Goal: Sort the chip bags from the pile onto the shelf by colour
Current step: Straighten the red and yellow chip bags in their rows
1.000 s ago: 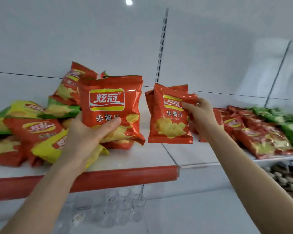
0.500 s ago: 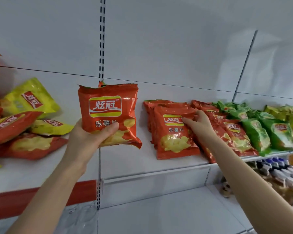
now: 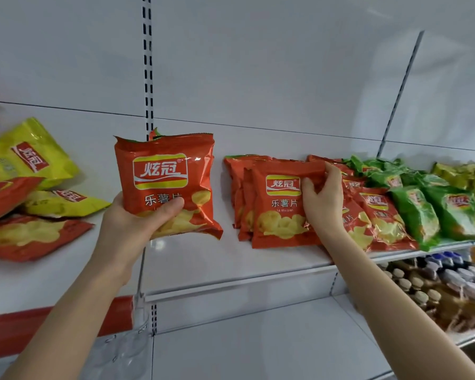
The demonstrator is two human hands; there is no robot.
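Pinching the front bag (image 3: 280, 223), right hand (image 3: 322, 204) is best squaring it against the red row (image 3: 237, 187); left hand (image 3: 132, 229) is gripping another bag (image 3: 165, 182).

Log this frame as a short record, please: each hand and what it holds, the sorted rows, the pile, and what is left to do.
left hand: grips a red bag, upright, above the shelf
right hand: pinches the top edge of the front bag of the red row
rows, left to right: red row, green bags, yellow bags
pile: red and yellow bags mixed, far left on the shelf
left to do: red bag not yet placed; pile unsorted
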